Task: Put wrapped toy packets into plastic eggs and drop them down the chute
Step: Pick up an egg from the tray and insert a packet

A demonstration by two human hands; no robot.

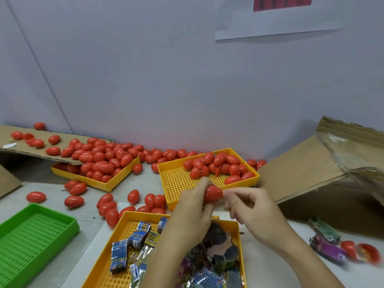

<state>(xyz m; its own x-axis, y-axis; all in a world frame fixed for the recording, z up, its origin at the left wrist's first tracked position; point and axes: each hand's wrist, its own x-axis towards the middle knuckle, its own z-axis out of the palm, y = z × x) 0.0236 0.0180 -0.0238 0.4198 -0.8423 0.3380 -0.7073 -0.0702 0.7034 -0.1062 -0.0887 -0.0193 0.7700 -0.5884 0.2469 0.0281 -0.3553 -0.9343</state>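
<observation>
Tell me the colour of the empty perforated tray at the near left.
Green tray, clearest in the head view.

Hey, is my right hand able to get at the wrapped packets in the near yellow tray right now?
Probably yes. The right hand hangs just above the near yellow tray, holding nothing, and the packets lie uncovered. The left hand, gripping the red egg, covers only some.
</observation>
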